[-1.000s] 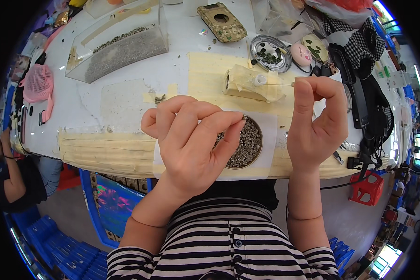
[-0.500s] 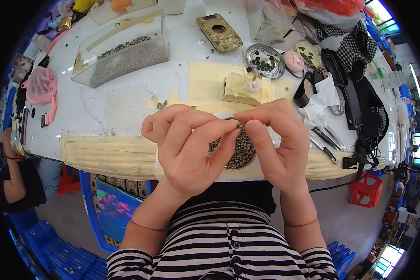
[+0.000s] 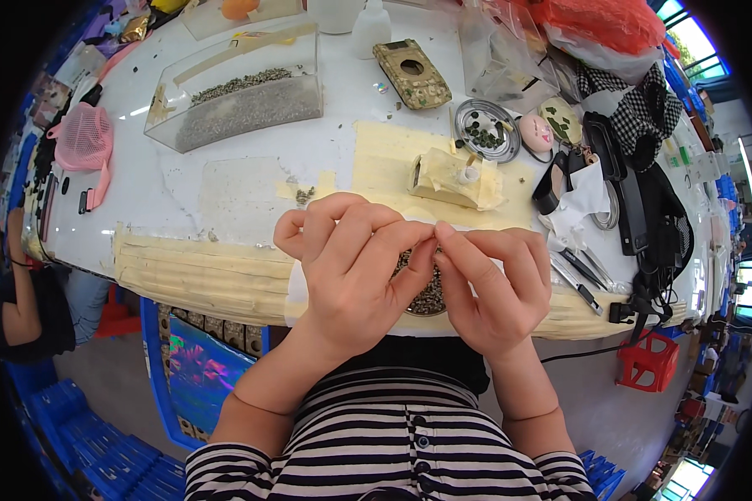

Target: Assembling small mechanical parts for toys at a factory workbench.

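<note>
My left hand (image 3: 348, 269) is closed in a pinch, its thumb and forefinger tips together above a round dish (image 3: 427, 314). Small grey-brown metallic pieces (image 3: 427, 298) fill the dish, partly hidden by my fingers. My right hand (image 3: 495, 288) also pinches, its fingertips meeting those of the left. Whatever sits between the fingertips is too small or too covered to make out. Beyond my hands stands a block wrapped in cream masking tape (image 3: 455, 179), with a small whitish ring-shaped piece on top.
A clear bin (image 3: 251, 121) of similar small pieces stands far left. Further back lie a camouflage toy tank hull (image 3: 412, 73) and a round tray (image 3: 487, 131) with dark green parts. Tweezers (image 3: 595, 265) and a craft knife (image 3: 578, 282) rest at right. A pink mesh basket (image 3: 83, 138) is at left.
My right hand has come in to the left and down, its thumb and forefinger closing to meet the left fingertips. My left hand has shifted slightly right. The whole view has shifted a little.
</note>
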A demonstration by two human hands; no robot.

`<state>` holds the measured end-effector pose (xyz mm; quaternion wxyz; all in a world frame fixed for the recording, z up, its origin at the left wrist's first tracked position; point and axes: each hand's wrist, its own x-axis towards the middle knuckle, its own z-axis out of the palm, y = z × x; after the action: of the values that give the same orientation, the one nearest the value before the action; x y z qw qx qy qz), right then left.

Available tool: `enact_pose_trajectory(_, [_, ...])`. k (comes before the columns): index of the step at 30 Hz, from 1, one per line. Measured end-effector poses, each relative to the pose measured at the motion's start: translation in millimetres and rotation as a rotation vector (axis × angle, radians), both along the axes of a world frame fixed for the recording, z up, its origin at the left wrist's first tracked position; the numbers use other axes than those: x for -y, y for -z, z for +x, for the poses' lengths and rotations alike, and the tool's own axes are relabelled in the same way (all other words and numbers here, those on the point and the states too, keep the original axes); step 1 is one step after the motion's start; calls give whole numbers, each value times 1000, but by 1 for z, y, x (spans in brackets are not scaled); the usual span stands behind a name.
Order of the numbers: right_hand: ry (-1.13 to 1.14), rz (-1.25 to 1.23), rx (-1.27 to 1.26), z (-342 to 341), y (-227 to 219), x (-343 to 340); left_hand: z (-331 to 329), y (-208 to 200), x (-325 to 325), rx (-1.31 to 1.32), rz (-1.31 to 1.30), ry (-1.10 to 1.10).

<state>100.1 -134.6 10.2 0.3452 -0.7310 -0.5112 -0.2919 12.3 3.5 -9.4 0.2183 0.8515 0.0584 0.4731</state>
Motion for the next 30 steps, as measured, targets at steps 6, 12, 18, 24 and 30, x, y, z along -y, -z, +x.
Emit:
enact_pose_trajectory(6, [7, -18, 67, -1, 2, 1, -3, -2, 0, -69, -46, 26])
enact_pose_trajectory(12, [27, -26, 34, 1, 0, 1, -3, -9, -2, -89, -63, 51])
enact_pose_trajectory(18, [-225, 81, -564, 7, 2, 6, -3, -12, -2, -49, -72, 98])
enact_pose_trajectory(24, [-356, 118, -1097, 7, -2, 11, -1, -9, -1, -16, -46, 130])
enact_pose_trajectory(30, [-263, 163, -870, 7, -1, 10, -1, -6, 1, -22, -25, 92])
